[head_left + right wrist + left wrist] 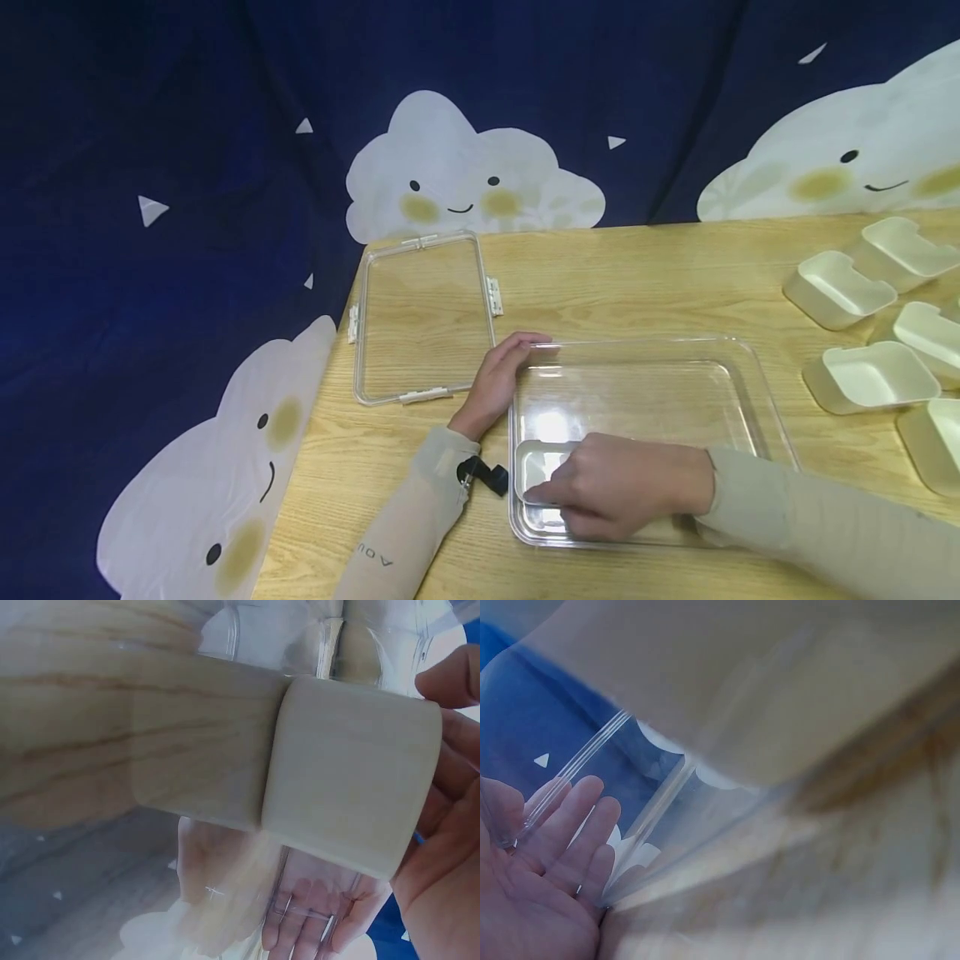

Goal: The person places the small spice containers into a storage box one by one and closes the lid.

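Observation:
A large clear plastic box (763, 393) lies on the table with its open top up. My left hand (497, 383) holds its far left corner, and in the left wrist view the rim runs between thumb and fingers. Inside the box, at the near left, sits a small off-white bin (531, 467). My right hand (630, 485) reaches over the box and grips the bin's rim. From the right wrist view, the bin's smooth side (349, 776) shows with the thumb and fingers at its edge; part of the bin is hidden under the hand in the head view.
A clear lid (427, 321) with white side clips lies on the table left of the box. Several off-white bins with cut-out fronts, such as one bin (870, 379), stand at the right. A dark blue cloth (247, 100) with clouds hangs behind the wooden table.

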{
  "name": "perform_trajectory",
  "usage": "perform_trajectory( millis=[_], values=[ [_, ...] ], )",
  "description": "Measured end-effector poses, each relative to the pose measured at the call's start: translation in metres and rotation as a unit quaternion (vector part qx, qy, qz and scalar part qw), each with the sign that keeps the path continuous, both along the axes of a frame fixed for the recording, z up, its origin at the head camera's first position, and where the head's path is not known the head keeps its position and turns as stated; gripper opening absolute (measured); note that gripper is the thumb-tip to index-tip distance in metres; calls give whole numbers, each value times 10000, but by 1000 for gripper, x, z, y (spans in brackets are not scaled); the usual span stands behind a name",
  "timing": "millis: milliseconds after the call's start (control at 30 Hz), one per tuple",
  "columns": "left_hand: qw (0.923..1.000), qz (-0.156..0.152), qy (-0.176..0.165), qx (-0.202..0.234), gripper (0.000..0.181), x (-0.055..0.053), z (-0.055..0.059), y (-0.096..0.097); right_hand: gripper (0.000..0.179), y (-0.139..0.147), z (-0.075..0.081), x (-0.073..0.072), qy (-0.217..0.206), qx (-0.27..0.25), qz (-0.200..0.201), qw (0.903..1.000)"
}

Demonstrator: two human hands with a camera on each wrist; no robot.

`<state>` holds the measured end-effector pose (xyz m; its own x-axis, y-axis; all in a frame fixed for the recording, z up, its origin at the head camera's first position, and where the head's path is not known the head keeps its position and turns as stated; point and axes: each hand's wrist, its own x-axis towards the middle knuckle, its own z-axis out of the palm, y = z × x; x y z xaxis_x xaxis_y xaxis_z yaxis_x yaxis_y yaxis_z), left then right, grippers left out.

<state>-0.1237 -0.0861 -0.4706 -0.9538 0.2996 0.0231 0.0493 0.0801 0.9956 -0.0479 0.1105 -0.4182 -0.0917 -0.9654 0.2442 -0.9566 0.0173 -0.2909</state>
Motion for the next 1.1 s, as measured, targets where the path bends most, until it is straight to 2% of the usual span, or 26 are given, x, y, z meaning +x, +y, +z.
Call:
perform_trajectory(
  millis=[233,467,800,1100],
  values=[
    [10000,-17,-26,-22,38,0,0,0,38,-1,-1,2,-45,-13,136,9999],
    [9999,51,-21,-137,39,0,0,0,35,-2,1,3,-119,198,213,9995],
    [9999,43,-15,-161,39,0,0,0,30,-3,5,7,62,186,408,9990],
    [9998,45,3,-179,39,-1,-1,0,30,-3,5,10,-1,274,503,9984]
  ],
)
